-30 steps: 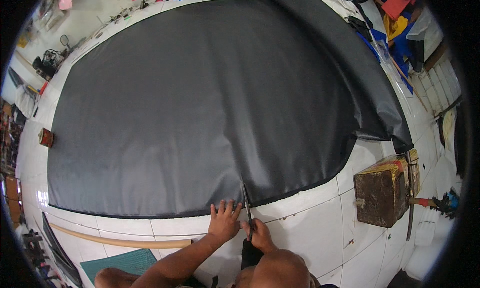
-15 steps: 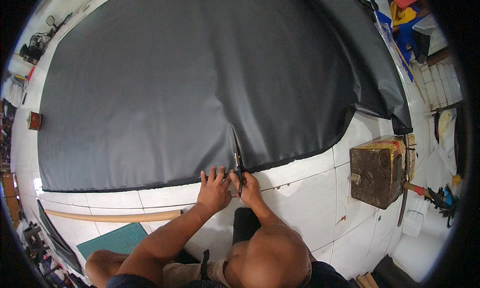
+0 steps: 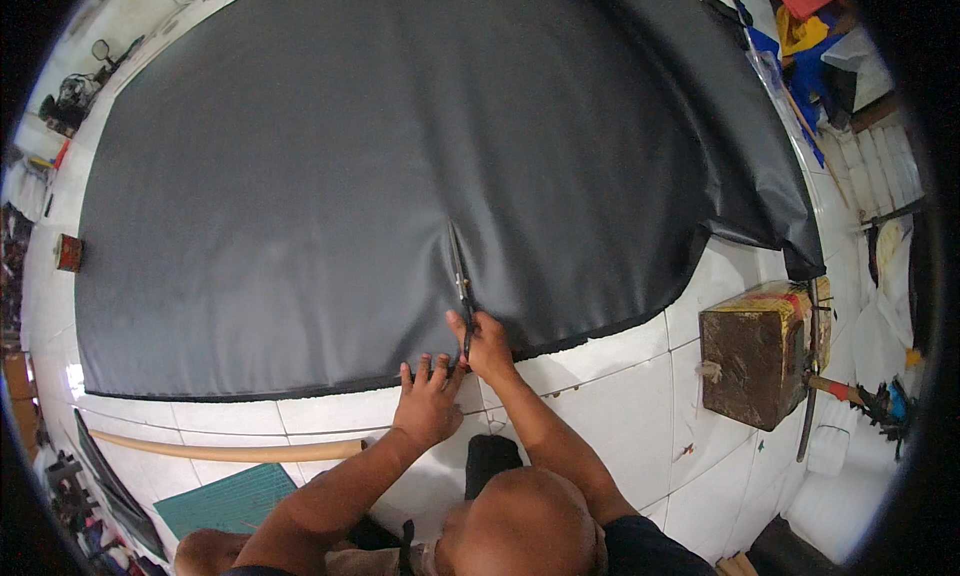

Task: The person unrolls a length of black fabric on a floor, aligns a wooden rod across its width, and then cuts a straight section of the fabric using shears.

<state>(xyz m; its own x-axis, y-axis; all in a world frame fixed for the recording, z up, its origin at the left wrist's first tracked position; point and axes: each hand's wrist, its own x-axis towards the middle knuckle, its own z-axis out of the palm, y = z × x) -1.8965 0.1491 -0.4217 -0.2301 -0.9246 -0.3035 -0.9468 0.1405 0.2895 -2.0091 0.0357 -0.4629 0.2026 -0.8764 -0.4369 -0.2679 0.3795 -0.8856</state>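
Note:
A large sheet of black, leather-like material (image 3: 280,196) is spread over the tiled floor. My right hand (image 3: 486,348) is closed round the dark handles of a pair of scissors (image 3: 462,284). Their long blades point away from me into the sheet, a little in from its near edge, and the material bulges upward round the tips. Just left of the scissors, my left hand (image 3: 428,406) lies with fingers spread on the near edge of the sheet. Whether its thumb grips the edge from below is hidden.
A tan tube (image 3: 230,448) and a green cutting mat (image 3: 225,501) lie at the near left. To the right stands a worn brown box (image 3: 752,366), beside a folded-over corner of the sheet. A small tin (image 3: 68,253) sits by the left edge.
My right hand and the scissors have moved forward, farther over the sheet from its near edge. My left hand has shifted slightly nearer to me, still at the edge.

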